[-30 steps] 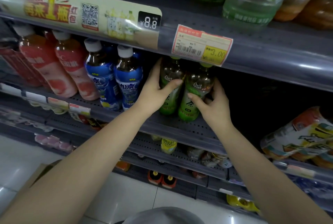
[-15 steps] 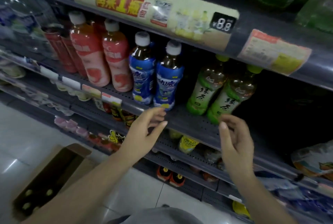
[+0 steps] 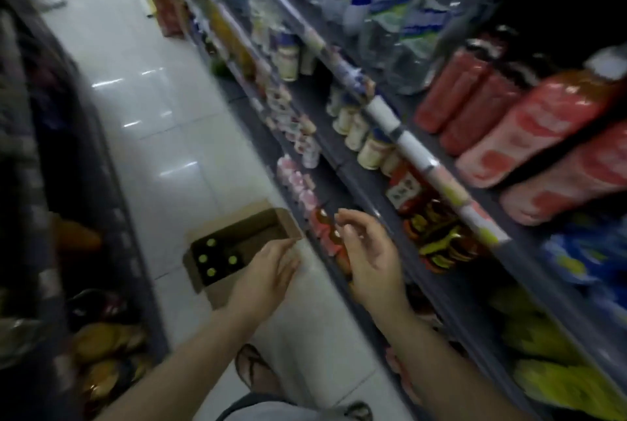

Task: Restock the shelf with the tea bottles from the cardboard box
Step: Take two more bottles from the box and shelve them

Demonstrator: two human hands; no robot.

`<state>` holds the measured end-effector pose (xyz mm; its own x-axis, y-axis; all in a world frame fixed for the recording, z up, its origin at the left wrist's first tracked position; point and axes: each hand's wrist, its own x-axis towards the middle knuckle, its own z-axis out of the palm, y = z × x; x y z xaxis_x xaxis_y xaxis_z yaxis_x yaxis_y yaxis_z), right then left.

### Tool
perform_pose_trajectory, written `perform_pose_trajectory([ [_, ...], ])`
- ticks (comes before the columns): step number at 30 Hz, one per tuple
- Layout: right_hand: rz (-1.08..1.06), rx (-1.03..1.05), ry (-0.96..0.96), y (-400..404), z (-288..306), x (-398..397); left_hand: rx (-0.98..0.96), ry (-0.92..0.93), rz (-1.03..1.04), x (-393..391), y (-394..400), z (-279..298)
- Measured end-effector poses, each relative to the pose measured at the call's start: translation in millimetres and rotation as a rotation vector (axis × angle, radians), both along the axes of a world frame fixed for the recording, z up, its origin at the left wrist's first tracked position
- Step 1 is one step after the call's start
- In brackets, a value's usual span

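Note:
An open cardboard box [image 3: 224, 288] stands on the white tiled floor beside the shelving. Inside it I see several tea bottles [image 3: 217, 259] from above, showing yellow-green caps. My left hand [image 3: 268, 276] hovers over the box's right side, fingers loosely apart, holding nothing. My right hand [image 3: 371, 256] is further right, in front of the lower shelves, fingers curled but apart and empty. The green tea bottles on the shelf are out of view.
The shelving [image 3: 437, 176] runs diagonally along the right with red-pink bottles [image 3: 543, 129], large water bottles [image 3: 407, 24] and small packs. Another dark rack [image 3: 51, 183] with goods lines the left. My sandalled foot [image 3: 252, 368] stands on the floor [image 3: 142, 88] below the box.
Both hands let go of the two green tea bottles on the shelf and dropped away. My view swung down and left, so the box is now under my left hand.

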<state>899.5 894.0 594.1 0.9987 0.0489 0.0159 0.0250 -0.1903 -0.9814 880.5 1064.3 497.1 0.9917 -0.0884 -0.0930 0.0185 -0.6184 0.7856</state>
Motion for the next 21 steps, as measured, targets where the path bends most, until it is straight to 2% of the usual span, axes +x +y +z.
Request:
perform_pose_trajectory([
  [6,0.154,0.063,0.1,109.2,-45.9,42.4,0.042,0.093,0.287,-2.3,96.2,-46.9],
  [14,0.341,-0.05,0.199,181.7,-117.7,92.9,0.018,0.192,0.498,19.8,150.1,-104.5],
  [17,0.4,-0.094,0.256,202.3,-158.8,122.4,-0.015,0.234,0.561,36.7,161.6,-139.5],
  [21,0.439,-0.148,0.328,224.9,-244.1,164.4,-0.058,0.315,0.662,66.7,182.0,-212.4],
])
